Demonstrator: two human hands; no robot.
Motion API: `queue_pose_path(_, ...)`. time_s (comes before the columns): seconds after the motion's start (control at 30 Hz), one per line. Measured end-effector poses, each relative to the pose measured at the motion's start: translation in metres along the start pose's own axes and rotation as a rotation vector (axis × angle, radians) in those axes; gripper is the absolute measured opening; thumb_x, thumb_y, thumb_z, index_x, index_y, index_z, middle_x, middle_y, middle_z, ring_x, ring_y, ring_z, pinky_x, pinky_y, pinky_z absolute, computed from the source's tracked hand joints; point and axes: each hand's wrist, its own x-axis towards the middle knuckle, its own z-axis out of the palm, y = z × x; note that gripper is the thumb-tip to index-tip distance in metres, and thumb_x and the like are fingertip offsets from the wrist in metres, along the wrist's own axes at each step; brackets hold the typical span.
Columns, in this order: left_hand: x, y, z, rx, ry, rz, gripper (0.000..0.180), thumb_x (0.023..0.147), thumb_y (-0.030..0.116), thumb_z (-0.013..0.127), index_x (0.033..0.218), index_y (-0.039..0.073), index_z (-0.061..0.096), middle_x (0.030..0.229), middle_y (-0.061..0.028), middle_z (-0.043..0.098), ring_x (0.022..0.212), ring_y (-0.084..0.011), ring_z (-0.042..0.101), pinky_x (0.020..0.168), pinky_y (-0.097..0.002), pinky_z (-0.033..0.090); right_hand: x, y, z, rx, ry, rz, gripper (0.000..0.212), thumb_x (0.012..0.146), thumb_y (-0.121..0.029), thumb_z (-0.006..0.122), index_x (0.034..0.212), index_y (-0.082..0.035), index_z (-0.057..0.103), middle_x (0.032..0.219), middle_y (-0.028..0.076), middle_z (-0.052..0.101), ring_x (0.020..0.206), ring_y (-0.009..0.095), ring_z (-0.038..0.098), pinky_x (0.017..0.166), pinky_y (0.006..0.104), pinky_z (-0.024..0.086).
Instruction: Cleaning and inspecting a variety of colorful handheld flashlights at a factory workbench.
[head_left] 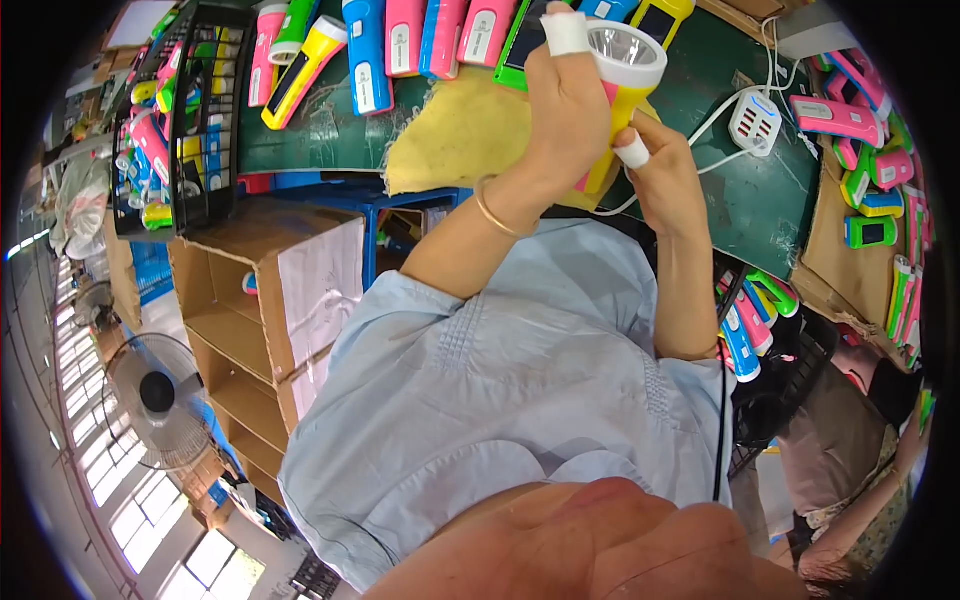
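Above the green table I hold a yellow and pink flashlight (625,97) with a white-rimmed reflector head, tilted upward. My left hand (565,115) is closed around its head end from the left; white tape wraps the thumb, and a bangle sits on the wrist. From the right, my right hand (665,170) grips the lower body, its fingers bent and a taped thumb against the side. The hands hide part of the flashlight. Under it lies a yellow cloth (460,130). A white cable (700,172) passes close by the right hand; whether it joins the flashlight cannot be told.
A row of flashlights (405,35) in several colours lies along the table's far side. A white multi-port USB charger (755,122) sits right. More flashlights fill a carton (835,200) at far right and a black basket (205,110) at left. Below that stand cardboard shelves (225,330) and a fan (155,392).
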Motion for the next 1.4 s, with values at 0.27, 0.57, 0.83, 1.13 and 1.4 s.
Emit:
queue_pose_path(0.27,0.014,0.000,-0.004,-0.647,-0.099,-0.242,0.059,0.093,0.053,0.029,0.093,0.001,0.056,0.079,-0.0110,0.062,0.068,-0.0162,0.060,0.059,-0.0290,0.050,0.004,0.006,0.009,-0.054,-0.065,-0.011,0.046,0.091,-0.038,0.050,0.114,0.001,0.052,0.105,0.004,0.057,0.096,0.011,0.050,0.086,0.0256,0.038)
queue_pose_path(0.57,0.128,-0.019,-0.098,0.042,0.124,0.349,0.028,0.083,0.018,0.056,0.101,-0.003,0.055,0.090,-0.0117,0.062,0.079,-0.0181,0.061,0.069,-0.0318,0.050,-0.024,-0.070,-0.167,-0.117,0.905,-0.371,0.044,0.088,-0.034,0.055,0.111,0.002,0.049,0.093,0.010,0.059,0.079,0.020,0.059,0.069,0.0346,0.052)
queue_pose_path(0.83,0.420,-0.116,-0.317,1.925,0.153,0.094,0.020,0.074,0.018,0.056,0.085,0.004,0.066,0.087,-0.0169,0.065,0.076,-0.0337,0.063,0.069,-0.0460,0.046,-0.060,-0.136,-0.492,-0.166,1.367,-0.423,0.033,0.081,-0.009,0.064,0.100,0.015,0.054,0.098,0.017,0.061,0.085,0.024,0.062,0.065,0.0306,0.054)
queue_pose_path(1.13,0.386,-0.075,-0.242,0.658,0.081,0.196,0.054,0.064,0.020,0.072,0.112,0.004,0.055,0.083,-0.0171,0.063,0.076,-0.0309,0.062,0.074,-0.0381,0.047,-0.011,-0.132,-0.185,-0.540,1.224,-0.538,0.043,0.089,-0.021,0.048,0.119,0.009,0.049,0.106,0.017,0.060,0.084,0.020,0.059,0.074,0.0283,0.045)
queue_pose_path(1.4,0.273,-0.004,-0.154,0.879,0.241,0.319,0.040,0.076,0.022,0.065,0.096,-0.005,0.044,0.088,-0.0267,0.056,0.083,-0.0434,0.056,0.070,-0.0430,0.046,0.006,-0.071,-0.021,-0.363,0.365,-0.119,0.047,0.088,-0.026,0.054,0.124,0.003,0.049,0.099,0.013,0.061,0.084,0.017,0.061,0.062,0.0239,0.047)
